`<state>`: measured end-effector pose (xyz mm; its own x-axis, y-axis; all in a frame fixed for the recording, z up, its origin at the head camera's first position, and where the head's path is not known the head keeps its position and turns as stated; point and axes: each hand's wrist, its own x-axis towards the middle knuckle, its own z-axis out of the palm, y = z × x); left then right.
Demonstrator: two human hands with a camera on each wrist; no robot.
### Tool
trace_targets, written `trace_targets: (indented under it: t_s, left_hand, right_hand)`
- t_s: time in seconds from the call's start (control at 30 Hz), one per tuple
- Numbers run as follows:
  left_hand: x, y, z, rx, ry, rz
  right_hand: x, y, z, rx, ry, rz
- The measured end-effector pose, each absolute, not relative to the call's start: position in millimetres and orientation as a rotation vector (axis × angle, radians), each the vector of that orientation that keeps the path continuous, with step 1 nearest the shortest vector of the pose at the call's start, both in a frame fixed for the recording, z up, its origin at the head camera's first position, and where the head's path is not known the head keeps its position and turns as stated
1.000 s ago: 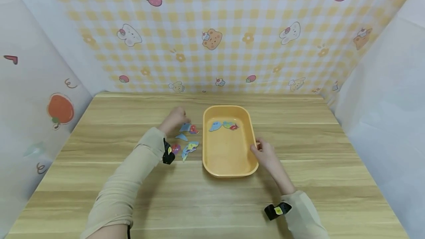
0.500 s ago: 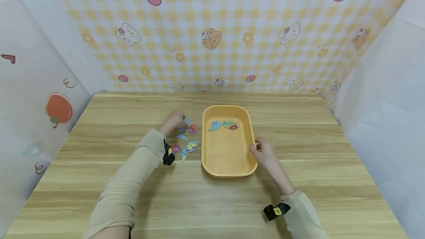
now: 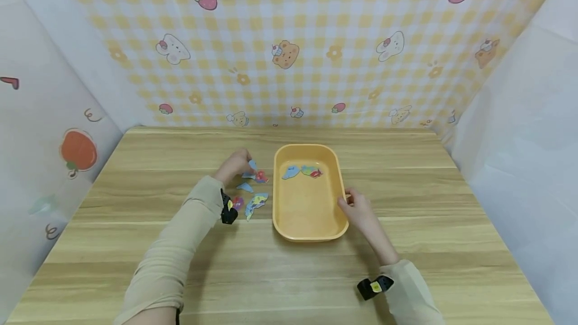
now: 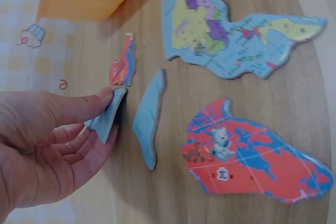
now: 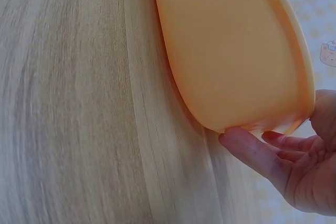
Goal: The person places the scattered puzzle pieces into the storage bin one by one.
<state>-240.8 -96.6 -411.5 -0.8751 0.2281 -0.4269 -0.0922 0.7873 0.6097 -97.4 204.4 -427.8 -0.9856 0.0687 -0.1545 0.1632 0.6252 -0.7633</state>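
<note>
Between thumb and fingers, my left hand (image 4: 50, 145) pinches a light blue map puzzle piece (image 4: 107, 114), tilted up off the table at one edge. Close by lie a small red and blue piece (image 4: 122, 64), a slim blue piece (image 4: 148, 121), a many-coloured map piece (image 4: 210, 30) and a red piece with a polar bear (image 4: 247, 161). My right hand (image 3: 358, 209) grips the right rim of a yellow-orange tray (image 3: 309, 214), thumb at the rim. Inside the tray, near its far end, are a blue piece (image 3: 291, 172) and a green and red piece (image 3: 311, 171).
The wooden table (image 3: 429, 204) stretches to both sides of the tray. Behind it hangs a yellow checked cloth (image 3: 316, 79), and pale sheets (image 3: 510, 114) flank the table. A black wrist camera (image 3: 229, 209) partly overlaps the red puzzle piece in the head view.
My left hand has taken hold of the light blue piece and tipped it up from the table. My right hand stays on the tray's rim. The head view has shifted slightly.
</note>
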Motion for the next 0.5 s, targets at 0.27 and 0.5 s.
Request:
trace_targets:
  t_s: [0.27, 0.5]
  left_hand:
    - [-241.9, -108.6, -408.9, 0.101, 2.401, 0.987]
    - [-245.0, -117.6, -402.0, 0.117, 2.337, 1.034]
  right_hand:
    - [-96.0, 204.0, -427.8, 0.189, 2.748, -1.296]
    - [-97.0, 204.5, -427.7, 0.186, 2.735, -1.299]
